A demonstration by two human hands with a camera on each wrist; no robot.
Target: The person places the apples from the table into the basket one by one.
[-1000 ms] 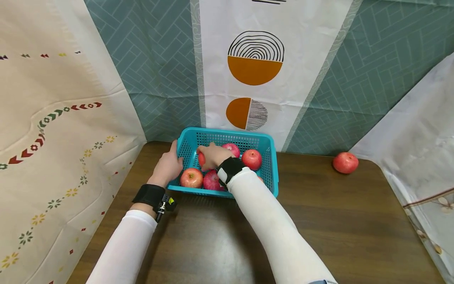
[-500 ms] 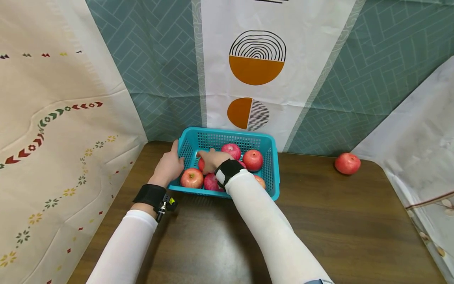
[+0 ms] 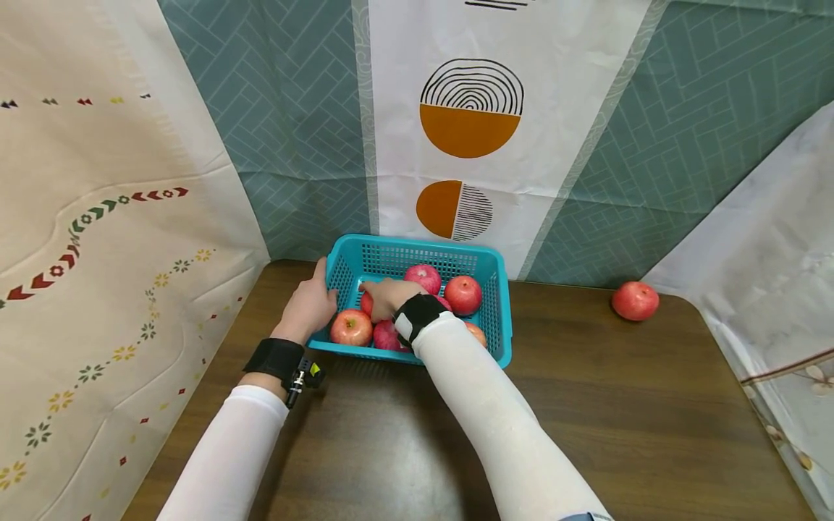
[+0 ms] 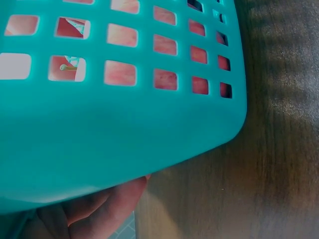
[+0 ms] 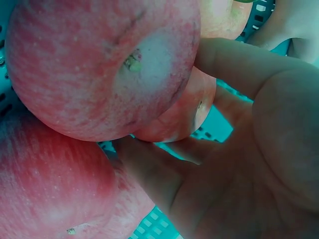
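Observation:
In the head view, my left hand [image 3: 308, 304] grips the left rim of a turquoise perforated plastic basket [image 3: 505, 318], thumb over the inner side. The left wrist view catches its fingers [image 4: 112, 209] at the rim. Reaching down inside, my right hand [image 3: 391, 295] holds a red apple [image 5: 187, 114] between thumb and fingers, toward the basket's left part. Much of that apple is hidden by the hand and by a larger apple [image 5: 99, 64] close to the wrist camera. A paler apple [image 3: 352, 328] sits in the front left corner, beside a dark pink one [image 3: 386, 335].
More apples lie in the basket, among them a pink apple [image 3: 423, 277] at the back and a red apple [image 3: 463, 294] on the right. One apple [image 3: 635, 301] rests alone at the back right of the wooden table [image 3: 586, 405]. Patterned cloth [image 3: 313, 145] hangs behind.
My right hand has shifted slightly lower and toward the basket's front with the apple. The left hand stays on the rim, and the basket has not moved.

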